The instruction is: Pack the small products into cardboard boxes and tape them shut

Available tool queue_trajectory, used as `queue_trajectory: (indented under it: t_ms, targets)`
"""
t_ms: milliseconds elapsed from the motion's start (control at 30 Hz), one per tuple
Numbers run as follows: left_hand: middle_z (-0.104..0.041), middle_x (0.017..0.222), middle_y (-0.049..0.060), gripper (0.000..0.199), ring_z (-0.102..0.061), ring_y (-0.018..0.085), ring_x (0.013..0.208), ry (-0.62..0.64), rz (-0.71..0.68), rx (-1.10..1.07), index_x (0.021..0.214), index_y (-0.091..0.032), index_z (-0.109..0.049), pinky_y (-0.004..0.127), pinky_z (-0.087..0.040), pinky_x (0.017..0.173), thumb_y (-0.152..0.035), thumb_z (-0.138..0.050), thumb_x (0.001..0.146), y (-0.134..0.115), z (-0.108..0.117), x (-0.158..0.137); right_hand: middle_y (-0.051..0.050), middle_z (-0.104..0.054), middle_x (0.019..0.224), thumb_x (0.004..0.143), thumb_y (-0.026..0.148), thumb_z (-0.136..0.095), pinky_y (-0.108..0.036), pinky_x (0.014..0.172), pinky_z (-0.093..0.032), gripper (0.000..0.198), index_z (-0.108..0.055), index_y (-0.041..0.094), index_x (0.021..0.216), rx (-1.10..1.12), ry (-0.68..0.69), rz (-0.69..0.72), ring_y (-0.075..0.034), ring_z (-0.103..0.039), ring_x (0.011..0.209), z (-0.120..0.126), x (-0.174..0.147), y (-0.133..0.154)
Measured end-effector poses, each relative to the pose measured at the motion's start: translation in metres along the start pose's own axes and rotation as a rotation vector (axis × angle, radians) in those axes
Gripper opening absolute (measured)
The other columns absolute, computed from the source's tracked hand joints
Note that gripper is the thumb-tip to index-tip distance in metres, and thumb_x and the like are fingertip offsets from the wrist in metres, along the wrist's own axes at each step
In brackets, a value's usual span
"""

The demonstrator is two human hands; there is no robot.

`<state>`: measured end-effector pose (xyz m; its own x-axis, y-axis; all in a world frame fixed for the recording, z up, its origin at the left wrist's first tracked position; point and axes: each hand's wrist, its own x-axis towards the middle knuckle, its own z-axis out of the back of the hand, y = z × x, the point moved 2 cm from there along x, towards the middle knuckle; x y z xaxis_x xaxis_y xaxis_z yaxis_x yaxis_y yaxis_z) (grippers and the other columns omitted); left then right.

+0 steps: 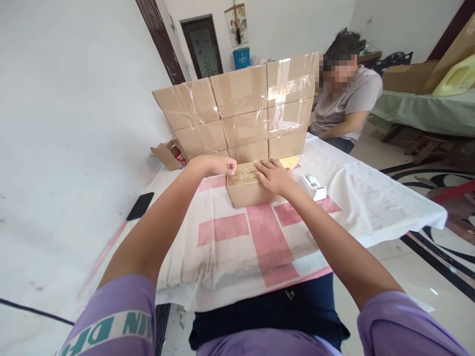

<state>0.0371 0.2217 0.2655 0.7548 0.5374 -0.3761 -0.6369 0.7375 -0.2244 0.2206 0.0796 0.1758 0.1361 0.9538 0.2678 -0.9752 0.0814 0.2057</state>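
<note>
A small cardboard box [247,194] lies on the cloth in front of me, with shiny tape along its top. My right hand [273,175] rests on the right part of that top, palm down and fingers stretched out. At the box's left end, my left hand [218,164] is closed, thumb against curled fingers. Whatever it may pinch is too small to make out. Just right of the box stands a white tape dispenser [314,188]. A yellow sheet with small dark dots [290,161] shows behind my right hand.
Taped cardboard boxes [243,91] form a wall behind the work spot. An open carton [166,154] with red items sits at its left. A black phone [140,206] lies at the left edge of the tablecloth [371,202]. Another person [345,99] sits beyond the right side.
</note>
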Motion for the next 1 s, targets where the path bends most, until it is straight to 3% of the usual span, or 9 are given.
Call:
queue_trajectory:
  t_ms: [200,367,433,700,867,1000]
  targets:
    - [-0.059,0.123,0.006,0.035,-0.056,0.02,0.098,-0.321,-0.054,-0.051,0.113,-0.022,-0.057,0.032,-0.042,0.085,-0.048,-0.04,0.097,-0.002,0.014,-0.018,-0.003,-0.039,0.163,0.104,0.05,-0.022,-0.065,0.098,-0.048,0.056,-0.044,0.031,0.152,0.01,-0.026,-0.001,-0.034,-0.029,0.146,0.003,-0.002,0.001]
    - [-0.059,0.126,0.003,0.037,-0.058,0.025,0.105,-0.056,0.043,0.041,0.104,-0.029,-0.062,0.034,-0.045,0.085,-0.059,-0.051,0.087,0.004,0.006,-0.009,-0.002,-0.042,0.161,0.104,0.05,-0.023,-0.064,0.097,-0.05,0.056,-0.045,0.031,0.152,0.007,-0.048,-0.005,-0.033,-0.031,0.145,0.005,-0.005,0.002]
    - [-0.061,0.123,0.004,0.036,-0.059,0.025,0.103,-0.011,0.056,0.078,0.102,-0.028,-0.064,0.034,-0.046,0.084,-0.057,-0.058,0.082,0.006,0.001,-0.001,-0.001,-0.042,0.161,0.104,0.05,-0.024,-0.065,0.097,-0.05,0.056,-0.045,0.031,0.152,0.006,-0.054,-0.004,-0.033,-0.032,0.145,0.005,-0.006,0.003]
    - [-0.057,0.121,0.004,0.022,-0.053,0.026,0.115,-0.095,0.011,0.17,0.092,-0.026,-0.066,0.036,-0.043,0.095,-0.044,-0.062,0.079,0.007,-0.011,0.016,-0.003,-0.043,0.161,0.104,0.048,-0.025,-0.064,0.1,-0.048,0.055,-0.047,0.03,0.151,0.004,-0.058,0.006,-0.033,-0.033,0.144,0.005,-0.005,0.003]
    - [-0.059,0.114,0.003,0.02,-0.046,0.03,0.121,-0.18,-0.01,0.227,0.092,-0.028,-0.067,0.048,-0.032,0.108,-0.042,-0.066,0.078,0.005,-0.009,0.017,-0.003,-0.042,0.161,0.104,0.049,-0.025,-0.065,0.101,-0.047,0.055,-0.047,0.03,0.151,0.005,-0.053,0.008,-0.034,-0.033,0.145,0.006,-0.005,0.002]
    - [-0.059,0.106,0.003,0.032,-0.043,0.033,0.119,-0.178,0.011,-0.025,0.091,-0.027,-0.065,0.051,-0.031,0.107,-0.043,-0.077,0.067,0.019,-0.009,0.023,-0.003,-0.041,0.162,0.104,0.049,-0.026,-0.067,0.101,-0.046,0.055,-0.046,0.03,0.152,0.006,-0.038,0.01,-0.035,-0.032,0.146,0.004,-0.006,0.004]
